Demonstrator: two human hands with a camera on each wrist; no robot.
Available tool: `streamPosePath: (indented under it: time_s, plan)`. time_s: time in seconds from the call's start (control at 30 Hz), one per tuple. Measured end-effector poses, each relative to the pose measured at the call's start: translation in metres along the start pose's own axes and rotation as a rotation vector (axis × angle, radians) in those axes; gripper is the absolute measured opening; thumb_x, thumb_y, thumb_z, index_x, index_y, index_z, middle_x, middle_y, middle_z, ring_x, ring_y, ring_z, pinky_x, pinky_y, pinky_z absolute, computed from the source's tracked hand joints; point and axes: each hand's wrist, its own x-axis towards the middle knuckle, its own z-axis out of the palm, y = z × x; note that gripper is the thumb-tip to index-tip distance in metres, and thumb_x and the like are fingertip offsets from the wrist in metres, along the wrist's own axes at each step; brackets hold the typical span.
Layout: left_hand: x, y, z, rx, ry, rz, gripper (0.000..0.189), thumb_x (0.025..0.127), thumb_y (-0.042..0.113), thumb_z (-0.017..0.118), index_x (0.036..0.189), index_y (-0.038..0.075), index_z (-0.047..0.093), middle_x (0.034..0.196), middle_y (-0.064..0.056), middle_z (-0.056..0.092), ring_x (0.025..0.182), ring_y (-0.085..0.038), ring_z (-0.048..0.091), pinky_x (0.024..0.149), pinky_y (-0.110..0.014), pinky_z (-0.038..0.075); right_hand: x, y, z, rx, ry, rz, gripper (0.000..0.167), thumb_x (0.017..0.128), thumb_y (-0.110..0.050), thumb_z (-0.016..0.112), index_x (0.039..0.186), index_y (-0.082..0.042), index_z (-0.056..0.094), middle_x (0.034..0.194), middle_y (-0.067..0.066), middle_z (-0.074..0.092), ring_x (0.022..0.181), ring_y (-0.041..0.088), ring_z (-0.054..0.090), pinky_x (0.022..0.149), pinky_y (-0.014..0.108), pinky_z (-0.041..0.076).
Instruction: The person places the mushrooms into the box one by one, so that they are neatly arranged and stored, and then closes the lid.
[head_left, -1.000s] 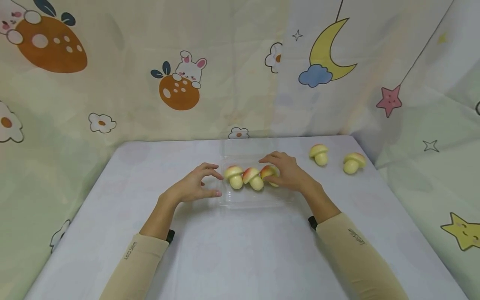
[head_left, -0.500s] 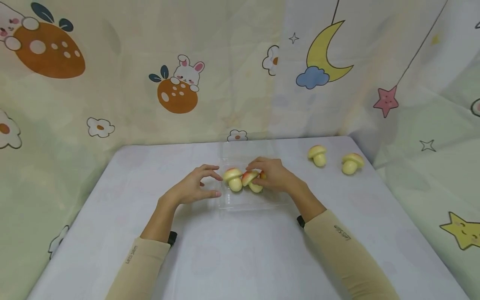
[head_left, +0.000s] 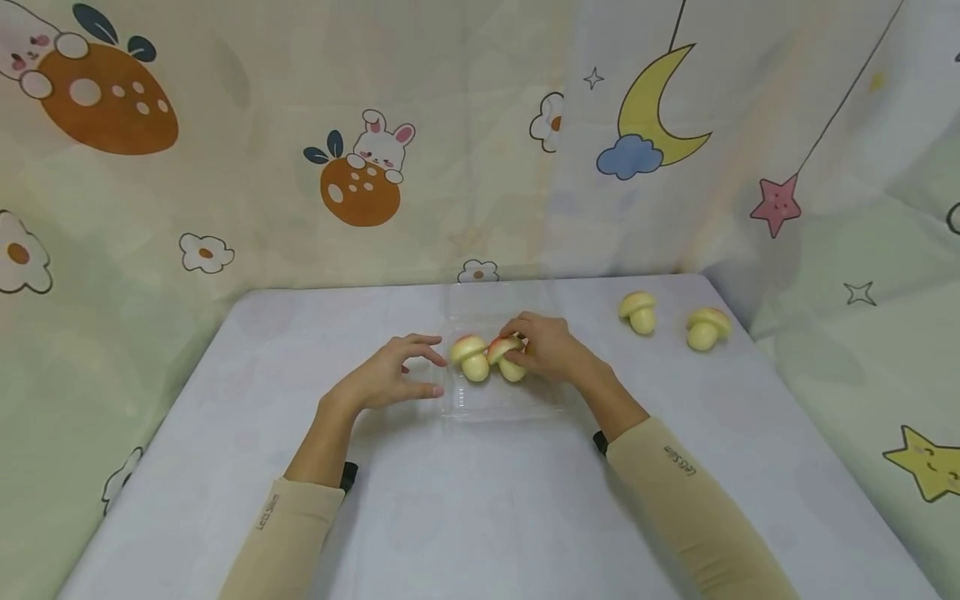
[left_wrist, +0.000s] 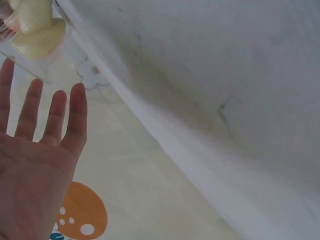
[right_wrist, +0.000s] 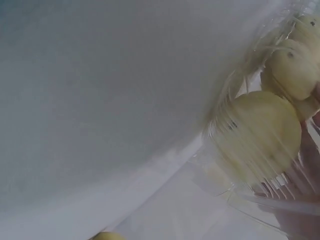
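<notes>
A clear plastic clamshell box (head_left: 480, 404) lies with its lid raised at the back, holding pale yellow mushrooms with red-tinged caps. The left mushroom (head_left: 471, 358) leans against the middle mushroom (head_left: 512, 369). My right hand (head_left: 547, 348) reaches in from the right, its thumb and fingers pinching the middle one's cap. A further mushroom on the right is hidden behind that hand in the head view; the right wrist view shows a mushroom (right_wrist: 260, 137) through the ribbed wall. My left hand (head_left: 397, 373) has its fingers spread at the box's left wall, holding nothing.
Two more mushrooms, one (head_left: 638, 313) nearer the box and one (head_left: 707, 329) farther right, rest at the back right of the white-covered table (head_left: 465, 517). A printed cloth (head_left: 480, 167) hangs behind the table's back edge.
My right hand has moved left, from the right mushroom to the middle one, covering the right one in the head view. My left hand stays where it was.
</notes>
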Motion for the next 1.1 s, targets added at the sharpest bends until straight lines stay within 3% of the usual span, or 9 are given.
streamPosePath:
  time_s: [0.27, 0.47, 0.57, 0.8, 1.1]
  plan:
    - [-0.002, -0.003, 0.001, 0.003, 0.006, -0.014, 0.044, 0.088, 0.039, 0.083, 0.124, 0.018, 0.071, 0.159, -0.007, 0.045, 0.148, -0.031, 0.036, 0.104, -0.059, 0.049, -0.006, 0.004, 0.000, 0.029, 0.002, -0.009, 0.041, 0.096, -0.028, 0.074, 0.133, -0.012, 0.064, 0.129, 0.005, 0.063, 0.106, 0.025, 0.066, 0.090, 0.055, 0.040]
    - [-0.002, -0.005, 0.001, -0.012, 0.001, -0.018, 0.043, 0.088, 0.037, 0.083, 0.124, 0.017, 0.072, 0.159, -0.006, 0.044, 0.148, -0.028, 0.036, 0.105, -0.059, 0.049, -0.012, 0.009, -0.009, 0.107, 0.007, -0.010, 0.046, 0.100, -0.030, 0.069, 0.142, -0.014, 0.058, 0.136, 0.006, 0.059, 0.110, 0.029, 0.069, 0.104, 0.065, 0.036]
    - [-0.002, -0.005, 0.002, -0.011, 0.002, -0.018, 0.043, 0.088, 0.037, 0.083, 0.124, 0.017, 0.072, 0.160, -0.006, 0.044, 0.149, -0.028, 0.036, 0.105, -0.058, 0.049, -0.016, 0.014, -0.014, 0.144, 0.022, -0.017, 0.047, 0.102, -0.031, 0.067, 0.144, -0.013, 0.056, 0.138, 0.007, 0.056, 0.111, 0.030, 0.069, 0.107, 0.064, 0.040]
    - [-0.002, -0.004, 0.001, -0.027, 0.003, -0.020, 0.043, 0.088, 0.036, 0.083, 0.125, 0.017, 0.072, 0.160, -0.005, 0.044, 0.149, -0.026, 0.034, 0.106, -0.057, 0.048, -0.027, 0.033, -0.026, 0.186, 0.139, -0.033, 0.043, 0.104, -0.029, 0.064, 0.143, -0.011, 0.056, 0.140, 0.008, 0.055, 0.130, 0.034, 0.054, 0.107, 0.056, 0.045]
    - [-0.003, -0.007, 0.002, -0.027, 0.001, -0.016, 0.044, 0.088, 0.037, 0.083, 0.126, 0.017, 0.071, 0.161, -0.005, 0.043, 0.149, -0.027, 0.034, 0.104, -0.056, 0.049, -0.047, 0.058, -0.038, 0.169, 0.261, -0.004, 0.042, 0.102, -0.022, 0.066, 0.142, -0.010, 0.057, 0.135, 0.010, 0.058, 0.123, 0.035, 0.059, 0.096, 0.055, 0.050]
